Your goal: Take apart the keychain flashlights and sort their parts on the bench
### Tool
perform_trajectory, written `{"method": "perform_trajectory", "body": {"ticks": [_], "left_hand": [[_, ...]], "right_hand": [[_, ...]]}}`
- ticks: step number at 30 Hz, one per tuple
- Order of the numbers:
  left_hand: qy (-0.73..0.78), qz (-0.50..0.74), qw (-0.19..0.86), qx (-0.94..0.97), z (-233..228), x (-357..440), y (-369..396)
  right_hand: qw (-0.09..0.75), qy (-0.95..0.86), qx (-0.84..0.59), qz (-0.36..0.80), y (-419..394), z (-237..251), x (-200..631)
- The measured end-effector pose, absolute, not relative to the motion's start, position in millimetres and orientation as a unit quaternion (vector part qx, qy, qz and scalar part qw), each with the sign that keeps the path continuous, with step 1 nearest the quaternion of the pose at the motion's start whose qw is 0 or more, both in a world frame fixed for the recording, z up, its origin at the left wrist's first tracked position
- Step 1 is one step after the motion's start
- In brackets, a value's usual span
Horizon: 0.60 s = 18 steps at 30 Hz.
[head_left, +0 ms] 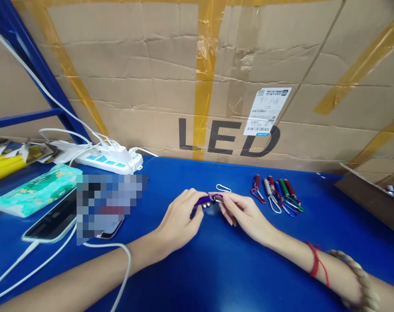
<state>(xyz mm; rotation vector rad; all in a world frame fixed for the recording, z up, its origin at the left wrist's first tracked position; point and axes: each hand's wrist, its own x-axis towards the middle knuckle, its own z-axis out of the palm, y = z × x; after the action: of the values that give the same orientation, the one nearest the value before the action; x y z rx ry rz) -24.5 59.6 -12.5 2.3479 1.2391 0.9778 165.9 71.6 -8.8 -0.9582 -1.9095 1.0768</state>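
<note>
My left hand [180,219] is closed round a small purple keychain flashlight [203,199], gripping it between thumb and fingers. At its right end hangs a magenta carabiner [218,195], pinched by my right hand [245,214]. Just under the flashlight sit a few tiny shiny silver pieces [206,205], too small to name surely. Behind my fingers a loose silver carabiner [223,188] lies on the blue table [216,268]. The fingers hide part of the flashlight and of the magenta carabiner.
Several keychain flashlights with carabiners, among them a red one [256,181], lie to the right. A phone [50,216], a tissue pack [37,190], a white power strip [109,162] and cables are on the left. A large cardboard box [145,86] stands behind; an open carton [372,195] is far right.
</note>
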Motion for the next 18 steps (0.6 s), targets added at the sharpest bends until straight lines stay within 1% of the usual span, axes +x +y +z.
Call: {"method": "perform_trajectory", "body": {"ticks": [5, 8, 12, 16, 18], "left_hand": [[0.438, 0.347, 0.134, 0.818, -10.6, -24.7, 56.6], [0.439, 0.354, 0.155, 0.811, -9.5, -25.3, 55.0], [0.456, 0.330, 0.218, 0.797, -10.3, -25.7, 54.4], [0.451, 0.311, 0.217, 0.808, -11.1, -25.6, 54.4], [0.447, 0.312, 0.216, 0.810, -11.3, -25.7, 55.0]], "right_hand": [[0.397, -0.687, -0.375, 0.480, 69.0, -12.9, 164.0], [0.379, -0.690, -0.372, 0.491, 62.4, -13.4, 161.5], [0.358, -0.708, -0.375, 0.480, 56.7, -12.8, 158.9], [0.340, -0.737, -0.363, 0.457, 57.1, -12.4, 157.0], [0.332, -0.762, -0.354, 0.428, 57.5, -13.2, 156.6]]}}
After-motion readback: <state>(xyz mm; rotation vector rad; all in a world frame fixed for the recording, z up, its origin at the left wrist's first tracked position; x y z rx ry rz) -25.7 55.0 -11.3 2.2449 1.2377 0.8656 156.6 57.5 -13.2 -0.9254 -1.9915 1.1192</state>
